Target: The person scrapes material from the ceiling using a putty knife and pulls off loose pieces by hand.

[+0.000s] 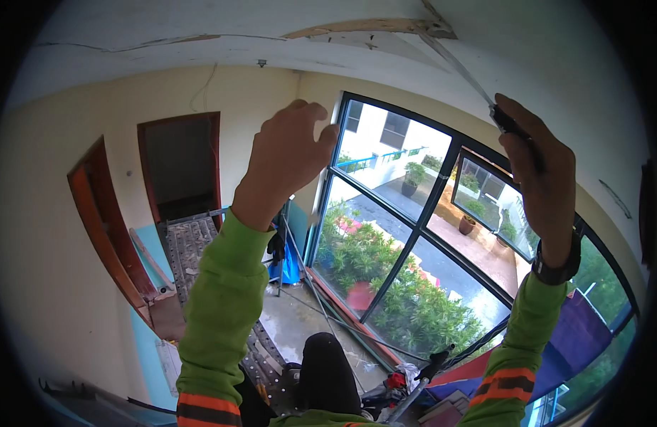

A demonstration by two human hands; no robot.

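The right hand's [545,160] grip is closed round a long tool [457,69], its far end at the broken ceiling edge [364,27]. The left hand [289,153], loosely curled, thumb apart, has open air around.

Green sleeves [225,306] carry orange and black stripes [209,411]; the tool handle [507,123] is black, the wall [58,206] cream.

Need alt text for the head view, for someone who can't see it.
A person's right hand holds up a dark-handled tool, its thin metal blade apparently meeting a broken brown strip in the white ceiling; the raised left hand looks empty. Beyond, a dark-framed window shows shrubs and a courtyard.
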